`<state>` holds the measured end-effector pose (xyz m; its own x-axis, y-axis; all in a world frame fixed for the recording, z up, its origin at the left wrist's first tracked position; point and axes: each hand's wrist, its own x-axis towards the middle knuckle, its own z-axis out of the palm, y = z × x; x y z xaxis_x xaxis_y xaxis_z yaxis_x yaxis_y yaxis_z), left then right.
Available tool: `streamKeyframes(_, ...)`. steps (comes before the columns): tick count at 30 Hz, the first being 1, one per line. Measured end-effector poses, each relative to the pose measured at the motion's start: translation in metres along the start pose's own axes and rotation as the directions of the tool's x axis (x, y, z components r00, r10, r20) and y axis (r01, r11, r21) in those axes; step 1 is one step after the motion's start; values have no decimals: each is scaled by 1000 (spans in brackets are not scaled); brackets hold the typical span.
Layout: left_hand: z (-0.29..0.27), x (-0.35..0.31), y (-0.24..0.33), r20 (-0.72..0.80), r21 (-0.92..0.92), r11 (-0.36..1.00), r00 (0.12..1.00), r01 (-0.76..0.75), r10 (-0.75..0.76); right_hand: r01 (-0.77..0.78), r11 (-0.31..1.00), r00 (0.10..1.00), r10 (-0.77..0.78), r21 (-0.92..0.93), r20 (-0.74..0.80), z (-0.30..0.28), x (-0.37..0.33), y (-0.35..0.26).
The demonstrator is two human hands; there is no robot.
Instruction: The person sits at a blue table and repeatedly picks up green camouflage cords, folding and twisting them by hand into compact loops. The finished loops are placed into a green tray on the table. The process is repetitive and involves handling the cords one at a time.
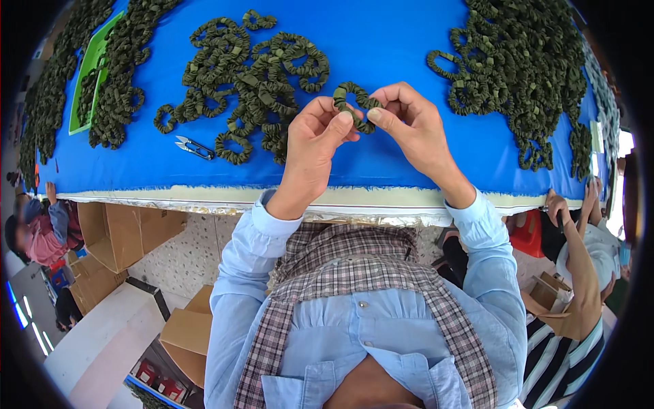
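Note:
Between both my hands I hold one dark green scrunchie (351, 87), a gathered fabric ring, raised above the blue table cover. My left hand (315, 140) pinches its left side between thumb and fingers. With thumb and fingertips, my right hand (413, 129) grips the right side. The ring's middle is open, and part of it is hidden by my thumbs. Just beyond and left of my hands lies a loose heap of similar scrunchies (262, 82). A pair of thread snips (195, 148) rests on the cover left of that heap.
A large scrunchie pile (514, 65) covers the right of the table (381, 31). More lie at far left around a green tray (76, 112). Cardboard boxes (129, 235) stand below the front edge at left. Other people sit at the left and right ends.

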<state>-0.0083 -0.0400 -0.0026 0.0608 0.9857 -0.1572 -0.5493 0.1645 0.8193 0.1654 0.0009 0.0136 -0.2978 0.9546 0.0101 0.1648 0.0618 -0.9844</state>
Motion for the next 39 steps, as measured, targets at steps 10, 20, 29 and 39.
streamKeyframes(10,9,1,-5,203,117,992,977,47,-70,-116,915,991,79,385,110,-10,-9,-2)
streamKeyframes(20,19,5,2,101,95,995,994,-42,33,-103,992,980,88,75,180,-18,-21,5)
streamKeyframes(29,7,6,6,217,-101,980,965,174,-149,-258,775,958,130,577,254,-27,-33,-3)
streamKeyframes(39,38,-2,-7,140,505,839,978,-203,152,-346,717,933,194,606,303,-29,-34,3)
